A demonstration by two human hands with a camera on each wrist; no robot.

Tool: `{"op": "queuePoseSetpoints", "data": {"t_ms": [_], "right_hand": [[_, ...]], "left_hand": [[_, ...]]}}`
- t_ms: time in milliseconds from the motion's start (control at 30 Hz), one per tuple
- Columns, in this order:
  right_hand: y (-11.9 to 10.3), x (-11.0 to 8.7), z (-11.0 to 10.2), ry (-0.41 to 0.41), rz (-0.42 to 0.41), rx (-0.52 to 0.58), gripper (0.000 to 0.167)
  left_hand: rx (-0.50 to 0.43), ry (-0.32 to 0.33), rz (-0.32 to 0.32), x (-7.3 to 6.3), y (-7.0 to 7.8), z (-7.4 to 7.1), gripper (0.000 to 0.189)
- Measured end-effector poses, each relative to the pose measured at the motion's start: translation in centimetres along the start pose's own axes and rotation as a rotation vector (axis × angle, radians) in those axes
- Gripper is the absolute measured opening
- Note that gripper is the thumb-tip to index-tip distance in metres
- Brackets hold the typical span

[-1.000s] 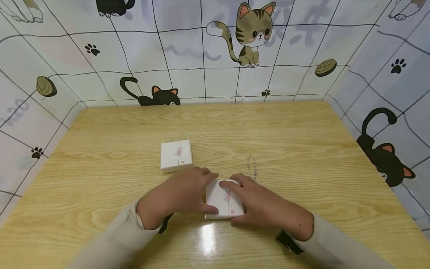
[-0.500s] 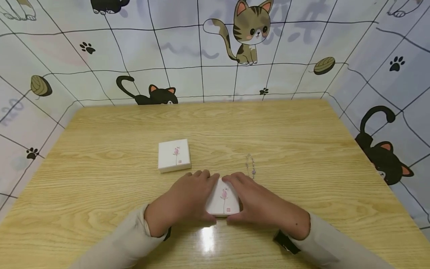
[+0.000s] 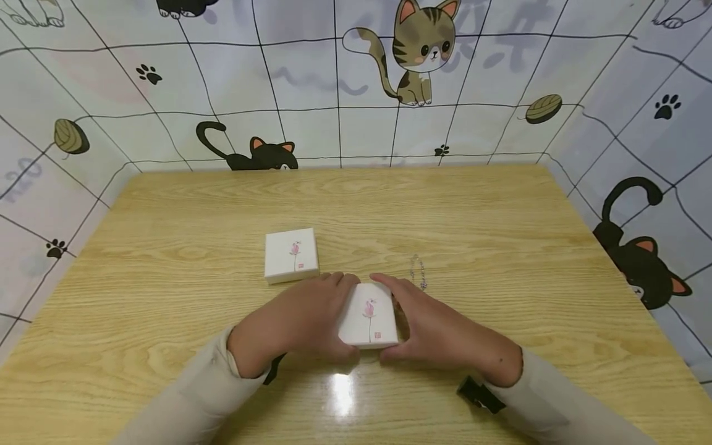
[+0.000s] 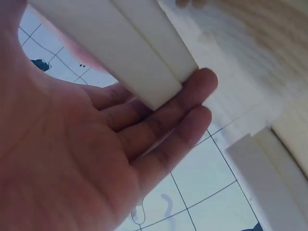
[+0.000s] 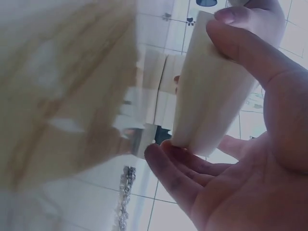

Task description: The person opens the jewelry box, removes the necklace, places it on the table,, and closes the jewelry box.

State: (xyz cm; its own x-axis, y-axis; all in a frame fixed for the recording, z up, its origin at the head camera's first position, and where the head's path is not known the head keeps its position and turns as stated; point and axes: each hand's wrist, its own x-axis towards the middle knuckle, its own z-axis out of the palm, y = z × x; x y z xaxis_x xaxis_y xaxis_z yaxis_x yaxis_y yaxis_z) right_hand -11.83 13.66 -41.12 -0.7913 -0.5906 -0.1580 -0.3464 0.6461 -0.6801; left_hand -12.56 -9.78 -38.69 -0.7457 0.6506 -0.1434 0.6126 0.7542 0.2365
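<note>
Left hand (image 3: 306,318) and right hand (image 3: 431,321) shifted, clasping box (image 3: 368,318).

Up they go: the nearer white box (image 3: 384,321) has edged toward 12 o'clock in half a second, and left fingers (image 3: 346,285) and right fingers (image 3: 389,282) travel with it! The left thumb (image 3: 346,353), over the top face at 7 o'clock a second ago, now grips the near edge; the right forefinger's off too, baring the whole pink flower (image 3: 369,309).
</note>
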Motion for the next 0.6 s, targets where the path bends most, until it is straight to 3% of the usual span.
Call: {"op": "queuePoseSetpoints", "data": {"t_ms": [167,433,600], "right_hand": [[0.01,0.09,0.04,0.003,-0.036,0.03,0.115],[-0.37,0.01,0.13,0.056,-0.039,-0.02,0.116],[-0.39,-0.07,0.18,0.071,-0.059,-0.024,0.116]], "left_hand": [[-0.013,0.001,0.006,-0.21,0.08,-0.25,0.093],[0.068,0.007,-0.017,-0.09,0.38,0.11,0.106],[0.095,0.019,-0.022,0.11,0.41,0.33,0.104]]}}
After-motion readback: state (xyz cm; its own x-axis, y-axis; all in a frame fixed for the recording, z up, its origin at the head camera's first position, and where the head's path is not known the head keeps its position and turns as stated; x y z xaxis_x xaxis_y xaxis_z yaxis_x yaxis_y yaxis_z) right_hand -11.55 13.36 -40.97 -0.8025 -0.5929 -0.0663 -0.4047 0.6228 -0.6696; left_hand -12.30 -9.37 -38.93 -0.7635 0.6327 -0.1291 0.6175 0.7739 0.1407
